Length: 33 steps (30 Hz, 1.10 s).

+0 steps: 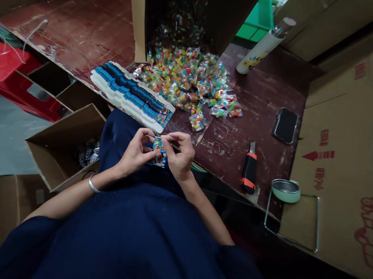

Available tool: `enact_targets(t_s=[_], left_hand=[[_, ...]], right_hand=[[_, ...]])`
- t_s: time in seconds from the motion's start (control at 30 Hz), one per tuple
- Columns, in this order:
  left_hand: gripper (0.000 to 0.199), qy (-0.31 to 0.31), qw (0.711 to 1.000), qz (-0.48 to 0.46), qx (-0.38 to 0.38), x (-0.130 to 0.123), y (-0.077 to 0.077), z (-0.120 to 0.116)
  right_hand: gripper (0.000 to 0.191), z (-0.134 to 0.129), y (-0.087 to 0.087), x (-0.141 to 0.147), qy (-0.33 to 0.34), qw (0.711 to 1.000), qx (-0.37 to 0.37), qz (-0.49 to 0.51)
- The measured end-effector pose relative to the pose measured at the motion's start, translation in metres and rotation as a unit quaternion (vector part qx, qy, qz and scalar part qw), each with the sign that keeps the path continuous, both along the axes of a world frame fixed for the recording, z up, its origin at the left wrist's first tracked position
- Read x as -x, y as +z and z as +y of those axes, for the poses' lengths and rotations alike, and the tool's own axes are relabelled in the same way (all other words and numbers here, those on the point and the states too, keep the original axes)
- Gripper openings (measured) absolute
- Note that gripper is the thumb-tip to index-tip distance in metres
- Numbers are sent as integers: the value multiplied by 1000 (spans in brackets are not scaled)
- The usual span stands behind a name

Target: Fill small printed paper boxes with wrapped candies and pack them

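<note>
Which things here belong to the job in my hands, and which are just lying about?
Likely part of the job:
blue printed packet, in left hand and right hand
overlapping row of similar packets
clear bags of colourful pieces

Apparently just lying about:
phone
box cutter
white flask

A narrow, smooth, silvery bangle (pixel 93 185) circles the left wrist, between the bare left hand (pixel 138 151) and the left sleeve (pixel 32 242). On the body side of the bangle spreads a plain, deep navy shirt (pixel 134 244), softly creased across the front. Its loose sleeves leave both forearms uncovered; the right sleeve (pixel 239 273), well across from the bangle, darkens nearly to black. Beyond the bangle, away from the torso, more navy cloth (pixel 118 136) covers the lap, its garment type unclear.
</note>
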<state>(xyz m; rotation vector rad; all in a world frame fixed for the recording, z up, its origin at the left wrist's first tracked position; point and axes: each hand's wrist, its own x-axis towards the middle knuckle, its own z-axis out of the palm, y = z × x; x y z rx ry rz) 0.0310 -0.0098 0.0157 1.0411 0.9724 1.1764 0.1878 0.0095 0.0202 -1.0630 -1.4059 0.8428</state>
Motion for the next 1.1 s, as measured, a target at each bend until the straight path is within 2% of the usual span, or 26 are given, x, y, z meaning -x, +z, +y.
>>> enact_targets(t_s=[0.17, 0.33, 0.5, 0.67, 0.73, 0.8, 0.87, 0.9, 0.97, 1.0, 1.03, 1.07, 1.1], left_hand=[[56, 8, 999, 39, 3, 4, -1, -1], [61, -21, 994, 106, -30, 12, 1, 0], [63, -45, 995, 86, -17, 17, 7, 0], [51, -44, 997, 67, 4, 16, 5, -2], [46, -51, 994, 93, 2, 21, 6, 1], [40, -79, 983, 162, -15, 34, 12, 7], [33, -114, 948, 293, -48, 58, 22, 15], [31, -124, 912, 384, -70, 73, 28, 20], [28, -99, 811, 571, -81, 103, 38, 27], [28, -93, 762, 638, -60, 117, 42, 29], [31, -84, 725, 682, -40, 128, 45, 30], [35, -76, 704, 706, -26, 137, 46, 31], [40, -72, 698, 712, -20, 141, 47, 31]], right_hand=[[38, 12, 5, -5, 99, 985, 135, 44], [39, 27, 9, -11, 119, 972, 193, 61], [38, 28, 11, -9, 118, 976, 172, 60], [39, 18, 13, -7, 126, 982, 136, 40], [40, 17, 14, -10, 149, 982, 117, 9], [38, 21, 12, -15, 171, 980, 89, -44], [25, 32, 6, -20, 158, 979, 48, -120], [24, 39, 1, -21, 139, 976, 25, -164], [47, 56, -11, -21, 99, 963, -12, -251], [57, 64, -17, -20, 93, 953, -16, -288], [61, 71, -24, -19, 91, 944, -15, -318], [61, 78, -30, -17, 92, 936, -10, -339], [58, 82, -34, -16, 93, 931, -7, -353]])
